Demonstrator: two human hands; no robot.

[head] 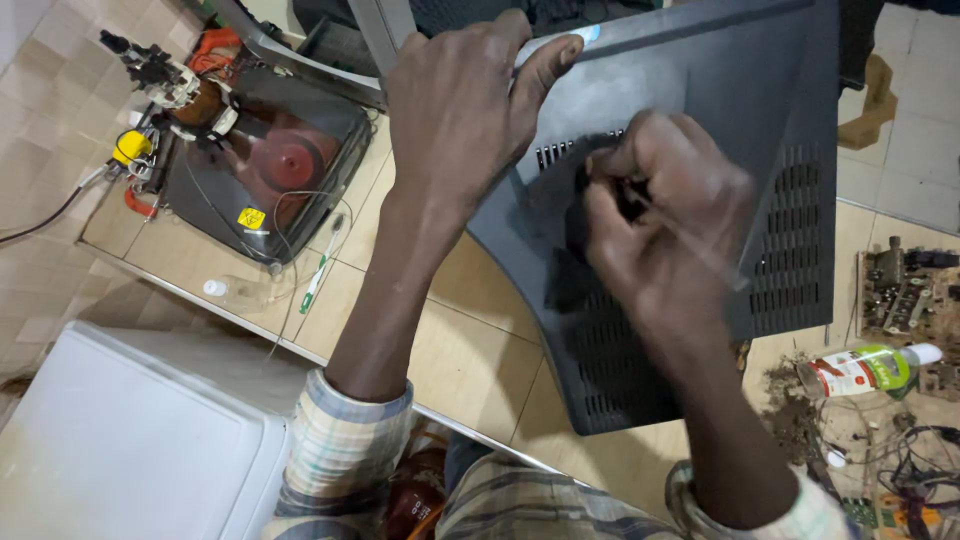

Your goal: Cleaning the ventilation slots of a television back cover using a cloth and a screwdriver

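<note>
Dark grey plastic rear housing (700, 120) of an old tube set is seen lying on the tiled floor (470, 350), filling the 12-to-3 o'clock part of the view; its upper edge is cut off by the frame.

Left hand (455, 110) is laid over the housing's top-left edge at 12 o'clock, fingers (545, 55) wrapped over the rim, thumb extended. What lies under the palm is hidden.

Right hand (660, 225) is clenched at centre frame over the vent slots (790, 240). A thin tool shaft (700, 250) appears to be gripped, but it is motion-blurred; the tip and the spot it meets are covered by the fingers, so the kind of tool cannot be told.

At 10 o'clock a bare picture tube (265, 170) is seen resting face down, with coils and wires at its neck (170, 85). A clear bottle (235, 292) and a white-green pen-like item (320, 270) lie just beside it.

At 8 o'clock a white box (130, 440) is partly cut off. At 4 o'clock a white and green bottle (865, 368) is lying on its side near dirt and loose wires; a circuit board (905, 295) is clipped by the right edge.

Plaid sleeves (340, 450) are visible at 6 o'clock.
</note>
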